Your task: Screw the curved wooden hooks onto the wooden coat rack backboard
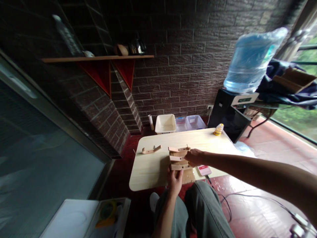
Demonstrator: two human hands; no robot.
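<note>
A wooden rack-like piece (177,158) lies on the table near its front edge, with several pale, bent wooden strips with dark holes side by side on it. My left hand (175,181) grips the nearest wooden strip (182,167) from the front, thumb and fingers against it. At the right end of the middle strip (176,158), my right hand (196,157) is closed; what its fingers hold is hidden. Apart from these, a similar wooden strip (151,150) with a small metal part lies toward the table's left.
The pale table (148,172) has a yellow-capped bottle (218,129) at its back right corner. A pink-and-white device (204,170) with a cable sits by my right forearm. Behind stand plastic bins (165,123) and a water dispenser (229,114). Cables cross the floor at right.
</note>
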